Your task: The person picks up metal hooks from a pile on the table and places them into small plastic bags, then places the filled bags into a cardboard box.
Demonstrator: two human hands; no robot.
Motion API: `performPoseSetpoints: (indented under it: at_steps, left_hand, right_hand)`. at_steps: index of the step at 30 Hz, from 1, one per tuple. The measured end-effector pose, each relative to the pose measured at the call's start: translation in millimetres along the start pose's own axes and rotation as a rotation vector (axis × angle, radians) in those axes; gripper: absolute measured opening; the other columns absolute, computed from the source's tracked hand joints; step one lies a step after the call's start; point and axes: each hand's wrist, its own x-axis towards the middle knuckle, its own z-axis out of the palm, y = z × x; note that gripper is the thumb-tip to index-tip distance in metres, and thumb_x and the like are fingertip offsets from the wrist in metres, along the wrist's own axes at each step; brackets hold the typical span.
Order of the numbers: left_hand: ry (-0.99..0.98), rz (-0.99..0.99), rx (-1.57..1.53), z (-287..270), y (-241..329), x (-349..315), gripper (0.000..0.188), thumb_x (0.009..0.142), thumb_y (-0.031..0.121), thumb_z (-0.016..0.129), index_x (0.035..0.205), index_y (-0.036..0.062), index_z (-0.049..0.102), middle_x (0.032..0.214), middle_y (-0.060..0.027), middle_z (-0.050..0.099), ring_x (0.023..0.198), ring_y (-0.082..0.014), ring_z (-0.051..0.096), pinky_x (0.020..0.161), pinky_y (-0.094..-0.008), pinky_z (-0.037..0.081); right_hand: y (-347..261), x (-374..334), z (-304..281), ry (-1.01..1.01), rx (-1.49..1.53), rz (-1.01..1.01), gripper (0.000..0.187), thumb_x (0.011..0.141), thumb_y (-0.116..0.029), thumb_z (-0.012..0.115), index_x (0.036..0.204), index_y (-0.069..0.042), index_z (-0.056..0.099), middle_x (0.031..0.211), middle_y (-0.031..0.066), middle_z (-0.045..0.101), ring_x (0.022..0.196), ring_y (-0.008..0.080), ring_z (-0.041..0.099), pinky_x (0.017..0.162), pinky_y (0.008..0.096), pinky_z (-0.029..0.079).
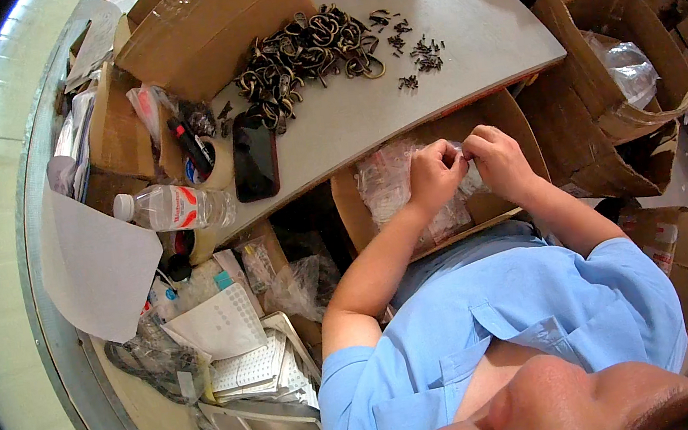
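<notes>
My left hand [436,171] and right hand [497,160] pinched, fingertips nearly meeting, what looked like a clear bag [471,182] over the cardboard box [521,125]; a loose pinch could have dropped it inside.

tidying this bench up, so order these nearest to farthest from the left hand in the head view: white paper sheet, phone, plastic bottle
Nearest to the left hand first, in the head view:
1. Phone: to the hand's left.
2. Plastic bottle: just left of the phone.
3. White paper sheet: farthest left, mostly past the bottle.
</notes>
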Motion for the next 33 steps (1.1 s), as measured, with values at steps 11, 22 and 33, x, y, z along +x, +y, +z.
performPoseSetpoints:
  at_steps: [11, 22, 33]
  left_hand:
    - [-0.134, -0.43, -0.749, -11, -24, 10, 0.029, 0.085, 0.033, 0.056, 0.077, 0.0054, 0.058, 0.069, -0.0017, 0.055, 0.061, -0.0123, 0.051, 0.057, -0.0244, 0.041]
    - [0.036, -0.832, -0.56, -11, -47, 14, 0.061, 0.077, 0.058, 0.062, 0.101, 0.002, 0.056, 0.08, -0.0034, 0.055, 0.067, -0.0175, 0.052, 0.062, -0.0306, 0.044]
    - [-0.21, -0.143, -0.155, 2, -26, 9, 0.048, 0.065, 0.017, 0.076, 0.105, 0.0018, 0.053, 0.093, -0.0118, 0.062, 0.091, -0.0176, 0.059, 0.077, -0.0329, 0.048]
  right_hand:
    - [4, 13, -26, -0.298, 0.2, -0.058, 0.017, 0.07, -0.006, 0.067, 0.086, -0.005, 0.066, 0.093, 0.0108, 0.059, 0.099, 0.0299, 0.052, 0.086, 0.0379, 0.044]
    - [2, 22, -57, -0.451, 0.187, -0.213, 0.03, 0.059, -0.001, 0.07, 0.088, -0.01, 0.07, 0.116, 0.0021, 0.058, 0.107, 0.0278, 0.044, 0.093, 0.0386, 0.039]
    - [7, 58, -32, -0.636, 0.216, -0.169, 0.025, 0.066, -0.001, 0.06, 0.091, -0.005, 0.066, 0.089, 0.0124, 0.061, 0.091, 0.0306, 0.056, 0.086, 0.0382, 0.043]
